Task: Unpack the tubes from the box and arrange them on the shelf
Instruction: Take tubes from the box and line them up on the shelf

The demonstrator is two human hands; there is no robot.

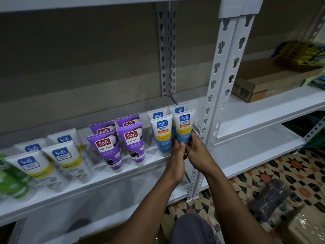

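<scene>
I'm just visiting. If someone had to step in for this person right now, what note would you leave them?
Hands: left hand and right hand both grip the lower end of the front-right blue tube, holding it upright at the right end of the shelf.
Done: green tubes, white-and-yellow tubes, purple tubes and three other blue tubes stand in rows there.
Left: release this tube; the box is out of view, so I cannot tell how many remain.

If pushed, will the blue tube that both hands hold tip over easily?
Probably: the blue tube is tall and widest at its top. Its smooth skin may slip. Likely light: left hand and right hand grip only its lower end.
</scene>
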